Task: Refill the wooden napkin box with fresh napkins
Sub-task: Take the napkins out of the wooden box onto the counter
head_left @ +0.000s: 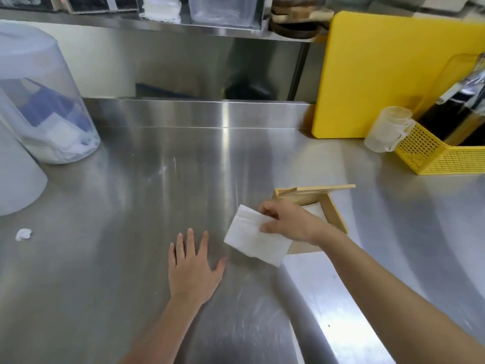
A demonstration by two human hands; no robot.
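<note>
Setting: a stainless steel surface (pixel 157 179) seen from above by a head-worn camera, with a steel shelf behind it.
Right hand (pixel 287 223): reaches in from the right edge of the surface, its grip pinched on a stack of white napkins (pixel 256 236), thumb on top and fingers curled over the stack's near corner.
Napkins: folded, square, tilted, held just above the surface and overlapping the left side of the wooden napkin box (pixel 325 206).
Wooden napkin box: sits right of centre on the surface, pale wood, open at the top, with something white visible inside; the hand hides part of it.
Left hand (pixel 194 269): lies flat on the surface, palm down, fingers spread apart, holding nothing, just left of the napkins.
Far right corner: a yellow cutting board (pixel 380 74) stands upright, with a clear plastic measuring cup (pixel 388 128) and a yellow perforated basket (pixel 441 156) in front of it.
Left edge: a translucent plastic bin (pixel 47 106) lined with a bag.
Near left: 1 small crumpled white scrap (pixel 23 234) lies alone on the surface.
</note>
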